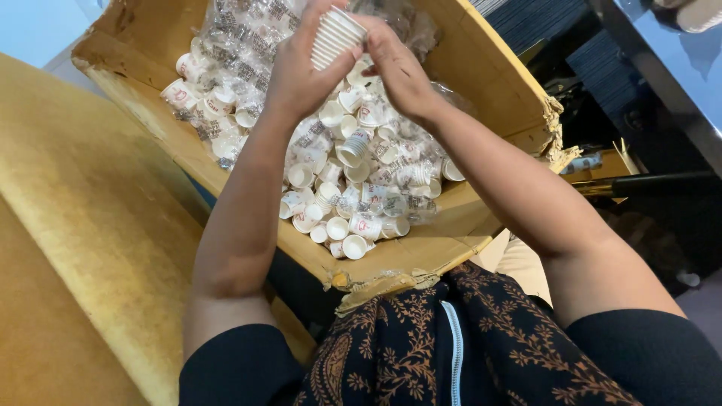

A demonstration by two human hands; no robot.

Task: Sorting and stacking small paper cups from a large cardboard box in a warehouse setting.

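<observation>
Both hands are raised over an open cardboard box (pixel 481 75), meeting at a short stack of small white paper cups (pixel 337 36). The left hand (pixel 301 71) wraps the stack from the left, fingers curled round its ribbed side and thumb up near the rim. The right hand (pixel 397 69) closes on the same stack from the right, fingertips pinching its upper end. Neither hand is spread open; both grip the stack, which is tilted, its rims pointing toward the upper right, above the far half of the box.

The box is brown, with torn, ragged flaps; its near edge (pixel 391 271) rests against the person's lap and its left wall (pixel 128 83) runs along a mustard-yellow upholstered seat (pixel 83 225). Inside lies a heap of loose small paper cups (pixel 338 203), white with red and dark printed marks, many on their sides or mouth up, thickest toward the near right corner. Along the far left side of the box, clear plastic sleeves (pixel 226 53) with small dark print still hold packed cups. A short nested stack (pixel 353 146) lies on its side near the middle of the heap.

The person wears black sleeves and a dark patterned garment (pixel 421 346) with a pale zip.
</observation>
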